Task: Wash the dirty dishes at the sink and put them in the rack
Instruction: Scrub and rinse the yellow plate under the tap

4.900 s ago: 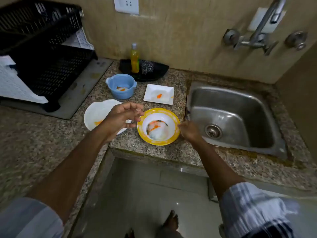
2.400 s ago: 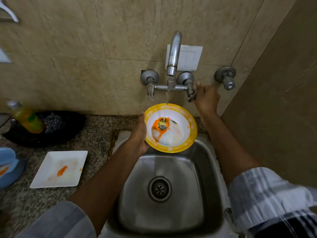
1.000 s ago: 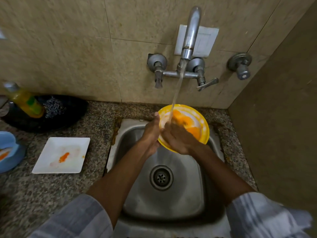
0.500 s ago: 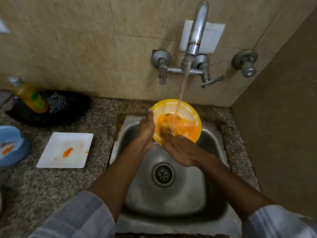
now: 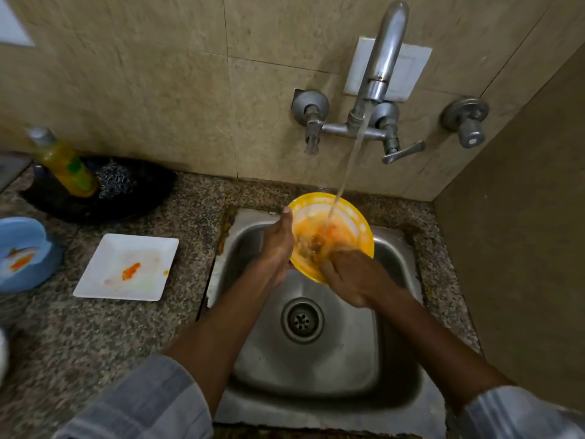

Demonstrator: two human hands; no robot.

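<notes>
Head view: my left hand (image 5: 276, 248) grips the yellow bowl (image 5: 342, 217) over the sink (image 5: 316, 369), under the tap (image 5: 378, 74) water. My right hand (image 5: 354, 277) fingers rub inside it, not clenched.

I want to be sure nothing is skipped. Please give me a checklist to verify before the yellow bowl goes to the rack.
1. Water stream lands in the round yellow plastic bowl: ok.
2. Left hand grips the bowl's rim: ok.
3. Right hand rubs inside the bowl: ok.
4. Bowl free of orange residue: not ok.
5. Steel sink drain unblocked: ok.
6. Space in the rack: cannot tell, it is out of view.
</notes>
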